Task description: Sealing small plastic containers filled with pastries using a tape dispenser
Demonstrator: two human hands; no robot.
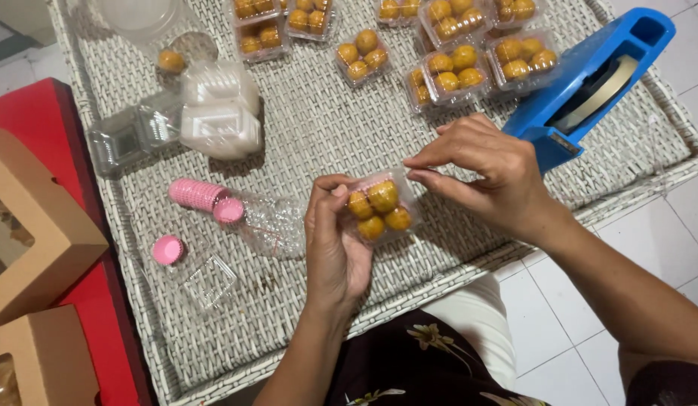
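Clear plastic box of four yellow pastry balls (379,207) gripped in left hand (332,240); right hand (488,169) pinches its top-right corner, blue tape dispenser (589,83) just beyond.

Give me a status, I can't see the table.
Left hand holds clear box of yellow pastries. Right hand pinches its edge. Tape dispenser just beyond.

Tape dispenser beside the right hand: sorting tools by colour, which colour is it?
Bright blue plastic tape dispenser, clearest in the head view.
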